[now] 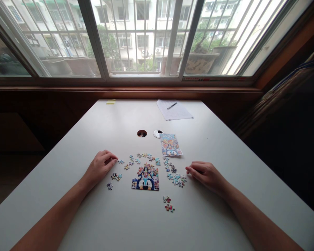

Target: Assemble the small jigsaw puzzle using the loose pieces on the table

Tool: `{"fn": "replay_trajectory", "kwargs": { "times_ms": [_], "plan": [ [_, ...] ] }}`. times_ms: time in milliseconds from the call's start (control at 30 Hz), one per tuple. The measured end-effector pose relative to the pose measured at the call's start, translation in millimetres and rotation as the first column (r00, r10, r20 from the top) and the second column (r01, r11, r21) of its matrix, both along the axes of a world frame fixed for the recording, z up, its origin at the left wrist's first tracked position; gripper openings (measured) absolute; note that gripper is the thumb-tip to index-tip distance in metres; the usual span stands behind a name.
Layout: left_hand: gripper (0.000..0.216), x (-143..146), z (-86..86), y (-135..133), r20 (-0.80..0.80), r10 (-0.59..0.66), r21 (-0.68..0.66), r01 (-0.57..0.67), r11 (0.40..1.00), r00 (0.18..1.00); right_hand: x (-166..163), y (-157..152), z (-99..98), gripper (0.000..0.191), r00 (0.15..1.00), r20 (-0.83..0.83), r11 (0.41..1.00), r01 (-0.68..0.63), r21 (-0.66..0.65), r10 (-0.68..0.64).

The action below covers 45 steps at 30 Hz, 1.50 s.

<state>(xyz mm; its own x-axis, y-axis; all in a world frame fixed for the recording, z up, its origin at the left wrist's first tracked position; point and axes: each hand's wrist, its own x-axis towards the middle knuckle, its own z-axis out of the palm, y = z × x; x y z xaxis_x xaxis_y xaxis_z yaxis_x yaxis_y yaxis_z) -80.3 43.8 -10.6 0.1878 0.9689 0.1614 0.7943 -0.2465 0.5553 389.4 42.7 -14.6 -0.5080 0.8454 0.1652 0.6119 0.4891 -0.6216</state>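
A partly joined jigsaw puzzle (146,181), with a blue cartoon dog face along its lower part, lies at the middle of the white table. My left hand (102,164) rests to its left, fingers drawn together. Its fingertips are right beside a small light-blue puzzle piece (121,161); I cannot tell whether they touch it. On the other side, my right hand (205,174) lies on the table with fingers curled closed and nothing visible in them. Just left of those fingertips is a cluster of light-blue pieces (177,179). Several loose pieces (144,154) form an arc above the puzzle.
A picture sheet (170,144) showing the puzzle design lies behind the pieces. Farther back are papers (172,113) with a pen (172,106), a cable hole (142,133), its cover (157,134) and yellow notes (110,101). Loose pieces (169,208) lie nearer me.
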Motion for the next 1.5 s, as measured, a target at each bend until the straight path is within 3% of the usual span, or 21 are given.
{"fn": "replay_trajectory", "kwargs": {
  "times_ms": [567,1033,1300,1500],
  "plan": [
    [0.029,-2,-0.9,1,0.035,-0.008,0.015,0.007,1.0,0.999,2,0,-0.9,0.044,1.0,0.014,1.0,0.009,-0.001,-0.009],
    [0.035,-21,18.1,-2,0.062,-0.049,-0.218,0.061,0.974,0.997,2,1,0.4,0.046,1.0,0.017,1.0,-0.003,0.0,0.003],
    [0.03,-44,33.2,-4,0.114,-0.234,-0.402,0.26,0.878,0.966,3,2,-1.1,0.045,1.0,0.03,1.0,-0.004,0.0,0.004],
    [0.025,-52,38.1,-8,0.115,-0.362,-0.451,0.373,0.811,0.925,3,2,-3.0,0.046,1.0,0.026,1.0,0.0,-0.006,0.0]
  ]
}}
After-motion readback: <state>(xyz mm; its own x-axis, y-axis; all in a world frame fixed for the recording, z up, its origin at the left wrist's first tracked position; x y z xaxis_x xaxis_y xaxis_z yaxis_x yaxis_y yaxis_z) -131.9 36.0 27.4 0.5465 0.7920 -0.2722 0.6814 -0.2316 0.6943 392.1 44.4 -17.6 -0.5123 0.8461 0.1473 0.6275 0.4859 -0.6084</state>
